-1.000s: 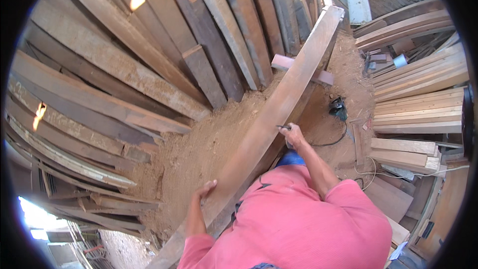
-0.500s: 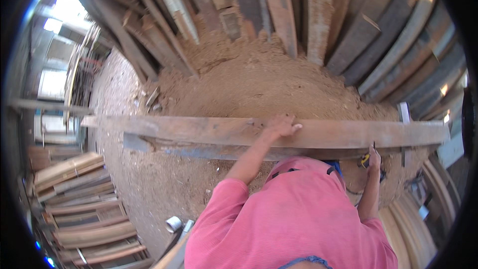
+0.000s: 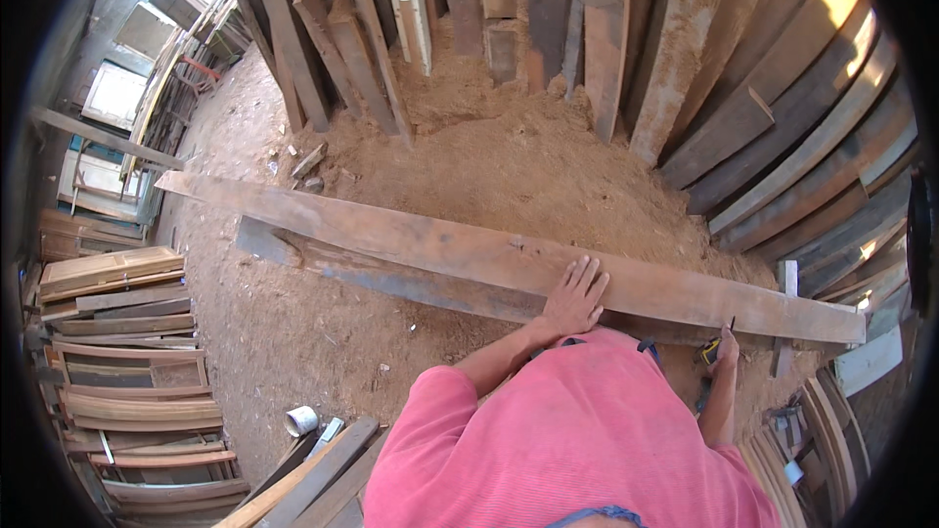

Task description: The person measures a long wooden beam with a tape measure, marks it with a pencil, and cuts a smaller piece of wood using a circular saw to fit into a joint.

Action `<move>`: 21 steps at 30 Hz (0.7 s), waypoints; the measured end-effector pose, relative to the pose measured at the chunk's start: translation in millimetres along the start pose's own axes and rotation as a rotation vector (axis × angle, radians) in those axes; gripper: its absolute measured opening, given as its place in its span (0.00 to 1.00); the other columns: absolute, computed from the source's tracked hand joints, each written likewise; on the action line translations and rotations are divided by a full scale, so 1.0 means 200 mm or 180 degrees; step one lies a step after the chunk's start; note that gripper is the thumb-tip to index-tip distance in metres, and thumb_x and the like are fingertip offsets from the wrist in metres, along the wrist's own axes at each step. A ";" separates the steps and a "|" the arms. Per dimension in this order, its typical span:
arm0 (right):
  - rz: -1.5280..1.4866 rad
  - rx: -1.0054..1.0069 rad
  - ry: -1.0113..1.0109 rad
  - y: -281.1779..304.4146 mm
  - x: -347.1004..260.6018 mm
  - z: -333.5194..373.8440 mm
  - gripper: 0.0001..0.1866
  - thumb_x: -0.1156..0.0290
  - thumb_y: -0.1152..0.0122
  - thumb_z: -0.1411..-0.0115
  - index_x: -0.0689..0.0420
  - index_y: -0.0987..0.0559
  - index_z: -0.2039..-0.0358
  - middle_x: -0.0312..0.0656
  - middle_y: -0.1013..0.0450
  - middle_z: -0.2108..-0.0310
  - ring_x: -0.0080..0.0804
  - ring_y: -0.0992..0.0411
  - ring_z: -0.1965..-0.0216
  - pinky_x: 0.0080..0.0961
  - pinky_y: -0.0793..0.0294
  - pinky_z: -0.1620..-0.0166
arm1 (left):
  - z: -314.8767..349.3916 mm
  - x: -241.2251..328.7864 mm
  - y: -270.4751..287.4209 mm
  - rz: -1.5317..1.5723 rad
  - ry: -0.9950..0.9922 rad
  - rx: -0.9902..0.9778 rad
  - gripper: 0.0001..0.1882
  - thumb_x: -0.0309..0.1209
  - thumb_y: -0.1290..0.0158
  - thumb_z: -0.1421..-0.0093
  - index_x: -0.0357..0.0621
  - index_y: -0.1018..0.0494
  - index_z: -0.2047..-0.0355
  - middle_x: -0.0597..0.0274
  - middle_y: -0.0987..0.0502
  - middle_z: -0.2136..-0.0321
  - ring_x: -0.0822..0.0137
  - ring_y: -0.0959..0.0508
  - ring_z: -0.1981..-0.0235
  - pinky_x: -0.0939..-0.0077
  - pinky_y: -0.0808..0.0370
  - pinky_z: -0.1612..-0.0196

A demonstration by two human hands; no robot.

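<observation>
A long weathered plank (image 3: 411, 235) lies across the sawdust ground, resting on a second darker board (image 3: 391, 281). My left hand (image 3: 575, 295) lies flat on the plank's near edge, fingers spread, holding nothing. My right hand (image 3: 726, 348) is further right, just below the plank's edge, closed around a thin dark pencil (image 3: 732, 325) that points up at the wood. A small yellow object (image 3: 707, 354) shows beside that hand; I cannot tell what it is. My pink shirt fills the lower middle of the view.
Many boards (image 3: 606, 29) lean against the far wall and curve round to the right. Stacked wooden frames (image 3: 117, 332) stand at the left. A white cup (image 3: 300, 420) and loose planks (image 3: 313, 474) lie near my left side. Sawdust (image 3: 489, 166) covers the ground.
My head has turned, so the plank now runs slanted down to the right. My left hand stays flat on it. My right hand remains at the plank's right part.
</observation>
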State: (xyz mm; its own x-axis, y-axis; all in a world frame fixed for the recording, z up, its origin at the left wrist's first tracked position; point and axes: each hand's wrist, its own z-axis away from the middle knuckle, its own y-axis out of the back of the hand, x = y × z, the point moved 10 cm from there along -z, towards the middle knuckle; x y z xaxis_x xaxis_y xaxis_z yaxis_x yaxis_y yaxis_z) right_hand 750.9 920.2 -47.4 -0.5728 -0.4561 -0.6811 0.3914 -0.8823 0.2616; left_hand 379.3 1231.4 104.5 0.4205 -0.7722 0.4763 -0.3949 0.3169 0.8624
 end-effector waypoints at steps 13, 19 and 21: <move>0.0068 0.0058 -0.0121 0.05 0.06 -0.07 0.20 0.47 0.41 0.34 0.53 0.26 0.64 0.37 0.33 0.78 0.32 0.32 0.83 0.33 0.29 0.79 | -0.01 -0.34 0.11 0.0003 0.0426 -0.0553 0.38 0.45 0.38 0.45 0.41 0.34 0.38 0.43 0.37 0.36 0.45 0.42 0.31 0.51 0.45 0.30; 0.0261 0.0033 -0.0247 0.09 0.09 -0.03 0.20 0.48 0.42 0.34 0.53 0.23 0.61 0.38 0.29 0.75 0.34 0.29 0.78 0.35 0.27 0.75 | -0.19 -0.60 0.01 0.0022 0.1019 -0.2296 0.47 0.56 0.35 0.52 0.45 0.35 0.37 0.43 0.29 0.42 0.46 0.31 0.38 0.47 0.35 0.37; 0.0366 -0.0172 -0.0313 0.00 0.08 0.06 0.22 0.48 0.42 0.35 0.54 0.22 0.54 0.38 0.28 0.72 0.34 0.27 0.74 0.36 0.26 0.72 | -0.32 -0.56 -0.12 0.0093 0.0821 -0.2803 0.48 0.59 0.35 0.53 0.45 0.34 0.37 0.44 0.27 0.43 0.47 0.28 0.41 0.47 0.31 0.41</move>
State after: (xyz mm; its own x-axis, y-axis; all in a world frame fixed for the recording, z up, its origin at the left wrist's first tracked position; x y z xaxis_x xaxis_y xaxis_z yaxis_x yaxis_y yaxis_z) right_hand 732.1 911.0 -50.3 -0.5887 -0.5652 -0.5779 0.4951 -0.8172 0.2949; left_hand 394.2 1345.2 42.1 0.6311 -0.6440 0.4324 0.3125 0.7213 0.6182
